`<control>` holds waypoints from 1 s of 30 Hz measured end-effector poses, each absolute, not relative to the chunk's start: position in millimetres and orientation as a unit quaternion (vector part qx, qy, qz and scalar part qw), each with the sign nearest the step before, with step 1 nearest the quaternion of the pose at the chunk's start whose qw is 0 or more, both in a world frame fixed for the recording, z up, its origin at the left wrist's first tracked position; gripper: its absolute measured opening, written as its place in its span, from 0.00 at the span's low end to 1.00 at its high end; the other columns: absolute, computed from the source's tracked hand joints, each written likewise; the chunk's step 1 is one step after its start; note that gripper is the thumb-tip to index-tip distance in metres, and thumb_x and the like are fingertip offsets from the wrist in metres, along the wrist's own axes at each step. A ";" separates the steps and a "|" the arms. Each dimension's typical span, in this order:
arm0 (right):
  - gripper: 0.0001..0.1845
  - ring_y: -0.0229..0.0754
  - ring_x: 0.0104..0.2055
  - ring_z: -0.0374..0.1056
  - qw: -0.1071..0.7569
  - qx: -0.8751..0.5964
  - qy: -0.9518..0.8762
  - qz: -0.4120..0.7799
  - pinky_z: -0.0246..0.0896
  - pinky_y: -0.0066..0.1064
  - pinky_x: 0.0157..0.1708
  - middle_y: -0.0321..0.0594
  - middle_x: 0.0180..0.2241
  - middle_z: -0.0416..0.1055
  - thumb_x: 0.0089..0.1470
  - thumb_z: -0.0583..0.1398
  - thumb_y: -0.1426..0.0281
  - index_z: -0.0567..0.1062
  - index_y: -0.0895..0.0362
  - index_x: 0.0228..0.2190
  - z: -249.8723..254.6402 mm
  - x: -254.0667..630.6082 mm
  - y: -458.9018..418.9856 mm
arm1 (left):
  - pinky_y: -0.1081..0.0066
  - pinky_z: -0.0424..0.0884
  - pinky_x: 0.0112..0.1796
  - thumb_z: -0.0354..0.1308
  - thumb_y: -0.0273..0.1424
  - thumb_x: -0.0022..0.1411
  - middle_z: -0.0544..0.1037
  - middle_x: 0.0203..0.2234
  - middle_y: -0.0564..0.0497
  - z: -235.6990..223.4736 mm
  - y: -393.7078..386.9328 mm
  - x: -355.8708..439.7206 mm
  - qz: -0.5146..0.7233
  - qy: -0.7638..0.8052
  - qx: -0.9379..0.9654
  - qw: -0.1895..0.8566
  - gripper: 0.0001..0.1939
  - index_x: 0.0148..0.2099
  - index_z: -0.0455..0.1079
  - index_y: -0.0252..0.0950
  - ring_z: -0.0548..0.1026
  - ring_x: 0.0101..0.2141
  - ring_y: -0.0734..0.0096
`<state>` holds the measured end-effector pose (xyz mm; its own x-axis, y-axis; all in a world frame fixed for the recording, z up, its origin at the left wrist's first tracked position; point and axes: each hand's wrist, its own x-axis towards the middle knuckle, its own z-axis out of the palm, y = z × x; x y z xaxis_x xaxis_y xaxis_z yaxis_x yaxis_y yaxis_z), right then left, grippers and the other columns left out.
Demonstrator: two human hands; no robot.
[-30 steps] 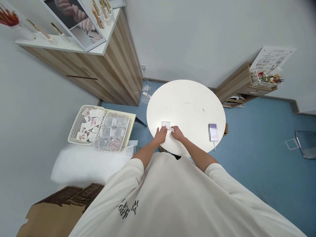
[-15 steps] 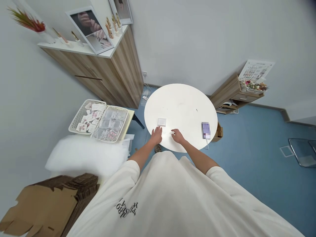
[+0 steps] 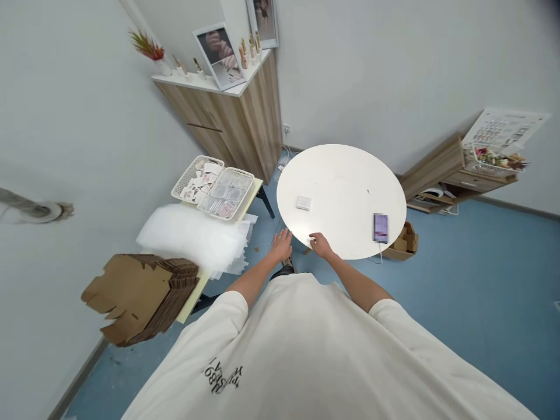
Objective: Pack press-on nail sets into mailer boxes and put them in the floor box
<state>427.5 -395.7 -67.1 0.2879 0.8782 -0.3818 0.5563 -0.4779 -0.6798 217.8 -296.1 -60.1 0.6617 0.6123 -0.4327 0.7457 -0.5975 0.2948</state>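
Note:
A small flat white box (image 3: 303, 202) lies on the round white table (image 3: 341, 175), left of its middle. My left hand (image 3: 281, 244) is just off the table's front left edge, fingers stretched out and holding nothing. Over the front edge of the tabletop is my right hand (image 3: 320, 245), its fingers loosely bent with a small gap between thumb and forefinger, and nothing seen in it. Both hands are apart from the box. On the table's right side lies a purple phone-like item (image 3: 380, 228), blurred out, with a white cable running down.
To the left, a side table bears a basket of cards (image 3: 199, 179), a basket of clear packs (image 3: 227, 192), white foam sheets (image 3: 192, 233) and stacked flat cardboard boxes (image 3: 131, 297). A wooden cabinet (image 3: 245, 128) stands behind. An open carton (image 3: 405, 242) sits on the floor at right.
The view has turned left and back. My left hand has come away from beside the white box and off the tabletop; my right hand has drawn back to the table's front edge.

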 end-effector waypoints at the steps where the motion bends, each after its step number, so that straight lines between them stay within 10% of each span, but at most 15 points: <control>1: 0.21 0.47 0.53 0.72 0.215 -0.770 -0.467 0.377 0.70 0.35 0.51 0.50 0.62 0.64 0.64 0.53 0.69 0.74 0.55 0.56 -65.1 424.4 -394.3 | 0.45 0.45 0.68 0.46 0.34 0.70 0.40 0.75 0.40 -59.3 -296.2 212.4 -0.142 0.391 0.880 0.231 0.36 0.76 0.43 0.35 0.41 0.73 0.49; 14: 0.19 0.43 0.47 0.74 0.195 -0.703 -0.609 0.311 0.68 0.36 0.52 0.49 0.56 0.70 0.63 0.54 0.72 0.76 0.57 0.53 -35.8 332.7 -302.9 | 0.46 0.50 0.66 0.51 0.31 0.68 0.50 0.72 0.36 -25.6 -263.4 110.1 -0.009 0.466 0.863 0.196 0.34 0.73 0.51 0.33 0.50 0.71 0.47; 30: 0.20 0.48 0.55 0.67 0.230 -0.372 -0.855 0.277 0.63 0.41 0.57 0.46 0.52 0.72 0.62 0.51 0.76 0.76 0.54 0.51 6.7 -43.5 -210.3 | 0.55 0.66 0.53 0.50 0.31 0.69 0.71 0.51 0.41 11.5 -291.3 -234.5 0.205 0.670 0.704 0.115 0.13 0.54 0.65 0.38 0.70 0.53 0.53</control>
